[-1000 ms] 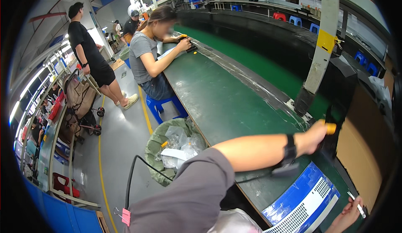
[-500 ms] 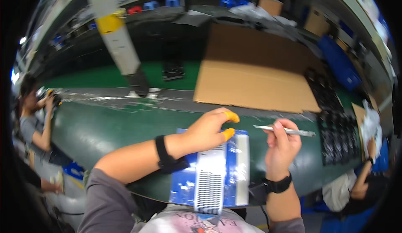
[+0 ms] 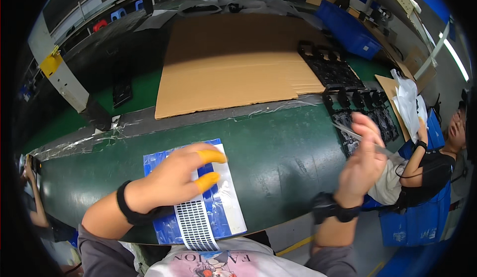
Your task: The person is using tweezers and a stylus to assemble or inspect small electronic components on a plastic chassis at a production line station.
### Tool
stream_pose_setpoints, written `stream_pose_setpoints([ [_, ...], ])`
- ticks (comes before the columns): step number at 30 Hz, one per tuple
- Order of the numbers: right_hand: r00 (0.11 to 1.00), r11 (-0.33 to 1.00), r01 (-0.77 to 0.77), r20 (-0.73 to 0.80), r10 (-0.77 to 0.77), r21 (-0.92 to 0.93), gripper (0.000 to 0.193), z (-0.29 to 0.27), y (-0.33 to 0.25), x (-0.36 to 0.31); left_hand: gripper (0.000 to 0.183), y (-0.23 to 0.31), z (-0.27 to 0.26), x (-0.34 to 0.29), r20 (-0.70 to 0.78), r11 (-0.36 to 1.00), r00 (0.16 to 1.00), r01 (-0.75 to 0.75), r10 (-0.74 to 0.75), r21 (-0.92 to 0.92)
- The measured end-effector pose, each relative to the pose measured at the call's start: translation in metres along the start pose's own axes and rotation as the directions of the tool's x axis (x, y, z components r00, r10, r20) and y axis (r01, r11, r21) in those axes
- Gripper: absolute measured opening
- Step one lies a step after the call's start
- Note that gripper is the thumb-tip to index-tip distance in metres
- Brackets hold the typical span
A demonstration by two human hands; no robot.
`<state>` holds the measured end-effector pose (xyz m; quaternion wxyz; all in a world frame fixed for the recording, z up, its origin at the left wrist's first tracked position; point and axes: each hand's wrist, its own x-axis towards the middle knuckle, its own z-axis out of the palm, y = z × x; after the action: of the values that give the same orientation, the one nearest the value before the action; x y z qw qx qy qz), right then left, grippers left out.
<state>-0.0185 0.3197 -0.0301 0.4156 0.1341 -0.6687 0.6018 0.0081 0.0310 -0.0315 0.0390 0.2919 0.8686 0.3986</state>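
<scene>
My left hand (image 3: 171, 180), with yellow finger cots on thumb and index finger, is over a blue plastic-covered pad (image 3: 161, 230). Its thumb and index finger are apart, with nothing between them. From under it, a white strip with rows of small dark labels (image 3: 195, 225) runs toward me across the pad. My right hand (image 3: 362, 165) is raised to the right, its fingers closed around a slim silver pointed tool (image 3: 348, 130). I cannot make out whether that is tweezers or a craft knife. Black moulded plastic parts (image 3: 343, 112) lie just beyond this hand.
A large cardboard sheet (image 3: 223, 73) lies on the green table (image 3: 278, 162). More black parts (image 3: 330, 70) rest at its right edge. A blue crate (image 3: 348, 28) is farther back; a post (image 3: 64, 83) stands at the left. One person (image 3: 422, 172) sits at right, another (image 3: 37, 207) at left.
My view has turned right, so the pad and cardboard appear farther left. My right hand has moved right toward the black parts with the silver tool. My left hand stays over the pad.
</scene>
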Motion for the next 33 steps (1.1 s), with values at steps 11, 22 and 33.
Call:
stream_pose_setpoints([
  [11, 0.785, 0.476, 0.36, 0.536, 0.311, -0.802, 0.019, -0.124, 0.069, -0.003, 0.021, -0.052, -0.02, -0.091, -0.258, 0.721, 0.888, 0.111, -0.381, -0.684],
  [22, 0.379, 0.673, 0.717, 0.913, -0.153, -0.184, 0.018, 0.062, -0.051, -0.053, 0.03, -0.054, -0.024, -0.095, -0.22, 0.515, 0.881, 0.03, -0.418, -0.856],
  [33, 0.145, 0.752, 0.566, 0.858, -0.494, 0.337, 0.031, 0.188, -0.107, -0.112, 0.026, -0.056, -0.026, -0.106, -0.57, 0.56, 0.528, -0.2, -0.63, -0.804],
])
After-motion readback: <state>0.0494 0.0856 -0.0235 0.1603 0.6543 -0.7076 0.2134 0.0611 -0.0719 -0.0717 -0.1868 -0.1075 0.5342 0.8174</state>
